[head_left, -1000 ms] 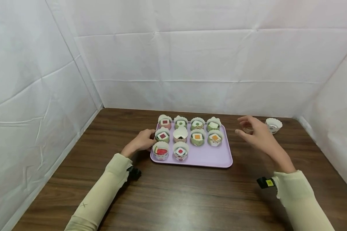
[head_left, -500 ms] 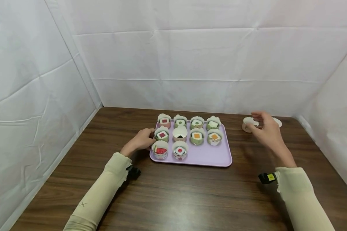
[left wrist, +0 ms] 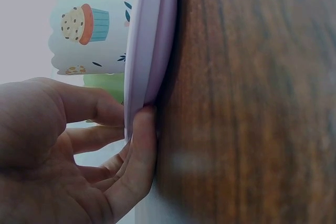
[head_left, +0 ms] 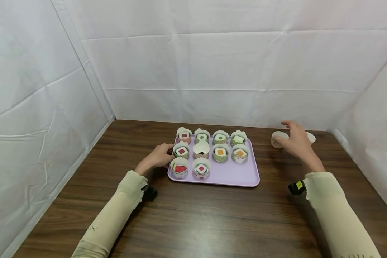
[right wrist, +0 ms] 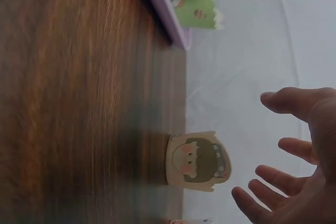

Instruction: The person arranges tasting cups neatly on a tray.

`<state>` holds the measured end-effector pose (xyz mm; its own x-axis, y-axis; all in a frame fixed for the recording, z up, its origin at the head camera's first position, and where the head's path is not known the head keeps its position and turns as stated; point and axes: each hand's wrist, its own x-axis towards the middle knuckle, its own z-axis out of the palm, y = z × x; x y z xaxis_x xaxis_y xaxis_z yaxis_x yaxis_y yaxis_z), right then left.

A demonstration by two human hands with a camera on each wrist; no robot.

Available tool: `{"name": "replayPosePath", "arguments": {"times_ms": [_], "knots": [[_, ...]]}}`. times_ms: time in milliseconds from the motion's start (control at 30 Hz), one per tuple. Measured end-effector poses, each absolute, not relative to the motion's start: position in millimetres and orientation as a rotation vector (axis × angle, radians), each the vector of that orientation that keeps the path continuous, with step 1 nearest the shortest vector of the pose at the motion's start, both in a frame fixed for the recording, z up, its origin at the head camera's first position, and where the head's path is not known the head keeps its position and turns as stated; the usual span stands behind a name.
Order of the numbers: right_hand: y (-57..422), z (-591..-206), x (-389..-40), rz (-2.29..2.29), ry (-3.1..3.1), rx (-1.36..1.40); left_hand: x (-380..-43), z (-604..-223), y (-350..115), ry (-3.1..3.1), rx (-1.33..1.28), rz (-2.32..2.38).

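My left hand (head_left: 159, 156) pinches the left edge of a lilac tray (head_left: 229, 175), with fingers on both sides of the rim in the left wrist view. Several scalloped paper baking cups stand in rows on the tray, holding small sushi-like pieces. Near the held edge is a cup printed with a cupcake (left wrist: 97, 24). My right hand (head_left: 298, 141) hovers with spread fingers by a paper cup bearing a cartoon face (right wrist: 197, 161). In the right wrist view, a gap separates the fingers from that cup. Another white paper cup (head_left: 310, 137) is partly hidden behind the right hand.
A brown wood-grain table (head_left: 193, 218) carries everything. White cloth walls (head_left: 219, 64) close in the back and both sides. The tray's front right part (head_left: 242, 175) has bare surface showing.
My right hand has moved right and back, away from over the face-printed cup, which now shows beside the thumb. The left hand has stayed at the tray edge.
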<state>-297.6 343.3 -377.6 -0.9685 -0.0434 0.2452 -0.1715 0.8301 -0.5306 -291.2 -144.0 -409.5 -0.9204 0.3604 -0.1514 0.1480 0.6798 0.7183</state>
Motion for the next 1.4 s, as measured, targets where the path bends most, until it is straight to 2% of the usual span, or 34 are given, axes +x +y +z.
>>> {"name": "replayPosePath", "arguments": {"times_ms": [367,733,1400], "knots": [[351.9,-386.1,-321.4,0.729,-2.922,0.103,-290.9,-410.0,-144.3,2.616,0.408,1.088],[357.6,-386.1,-329.8,0.6,-3.02,0.028,-289.1,-410.3,-144.3,2.622,0.404,1.086],[364.9,-402.7,-332.6,0.722,-3.078,0.053,-291.1,-411.2,-145.7,2.617,0.4,1.087]]}}
